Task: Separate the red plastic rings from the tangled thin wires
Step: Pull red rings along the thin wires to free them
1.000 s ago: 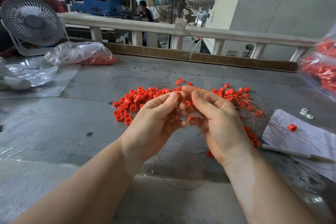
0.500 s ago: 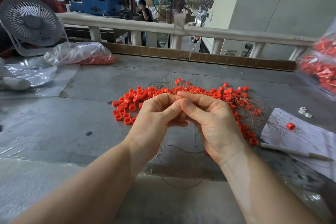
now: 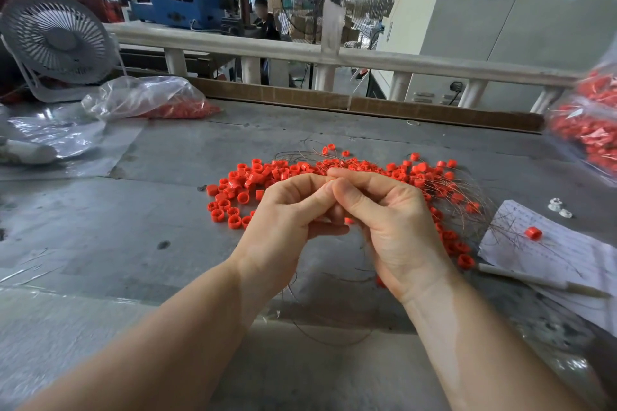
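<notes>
A pile of small red plastic rings (image 3: pixel 253 182) lies spread across the grey table (image 3: pixel 133 230), mixed on its right side with tangled thin wires (image 3: pixel 467 192). My left hand (image 3: pixel 287 220) and my right hand (image 3: pixel 390 220) meet above the pile's near edge, fingertips pinched together. What they pinch is hidden; a thin wire (image 3: pixel 334 337) hangs below them and loops onto the table. A bit of red (image 3: pixel 349 220) shows between the palms.
A clear bag of red rings (image 3: pixel 150 103) lies at the back left beside a white desk fan (image 3: pixel 56 40). Another bag of rings (image 3: pixel 591 130) hangs at the right edge. A written paper sheet (image 3: pixel 561 253) carries one ring (image 3: pixel 533 232); two white nuts (image 3: pixel 559 208) lie beyond.
Both hands have closed together and their fingertips now pinch at one spot. The red ring seen between the fingers a second ago is mostly hidden now.
</notes>
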A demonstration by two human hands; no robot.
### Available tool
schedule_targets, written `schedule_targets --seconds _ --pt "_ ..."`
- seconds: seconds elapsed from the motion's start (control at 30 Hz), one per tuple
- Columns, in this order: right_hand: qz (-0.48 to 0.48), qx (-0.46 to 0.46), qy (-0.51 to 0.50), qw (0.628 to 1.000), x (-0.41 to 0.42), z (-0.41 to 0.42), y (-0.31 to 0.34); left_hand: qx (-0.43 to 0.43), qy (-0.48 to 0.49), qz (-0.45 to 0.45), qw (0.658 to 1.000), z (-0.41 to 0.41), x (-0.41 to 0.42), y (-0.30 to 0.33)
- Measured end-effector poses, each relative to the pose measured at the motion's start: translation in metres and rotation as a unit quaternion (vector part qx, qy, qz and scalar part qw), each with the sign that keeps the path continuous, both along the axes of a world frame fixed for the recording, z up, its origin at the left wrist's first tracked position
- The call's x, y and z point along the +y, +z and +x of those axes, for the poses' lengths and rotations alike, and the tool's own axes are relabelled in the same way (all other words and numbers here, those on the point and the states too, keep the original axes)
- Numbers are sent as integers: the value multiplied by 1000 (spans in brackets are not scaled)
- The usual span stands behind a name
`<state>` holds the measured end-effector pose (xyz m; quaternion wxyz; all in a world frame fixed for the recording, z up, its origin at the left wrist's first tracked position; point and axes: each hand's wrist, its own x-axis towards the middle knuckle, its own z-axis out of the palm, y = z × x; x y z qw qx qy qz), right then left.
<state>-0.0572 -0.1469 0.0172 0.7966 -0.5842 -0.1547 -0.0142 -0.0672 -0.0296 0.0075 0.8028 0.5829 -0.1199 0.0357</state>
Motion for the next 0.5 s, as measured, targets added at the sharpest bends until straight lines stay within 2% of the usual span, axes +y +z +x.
schedule_targets --seconds 0.13,0.27,0.37,0.5 --pt "-34 -29 -8 999 0 -2 3 53 -27 -35 998 2 3 2" --pt "-62 -40 -67 995 -4 -1 2 68 -8 -34 997 2 6 0" --pt "-54 -9 -66 996 -5 0 2 43 15 -20 999 2 6 0" --pt "-7 47 -27 999 -6 1 4 -23 60 45 997 1 4 0"
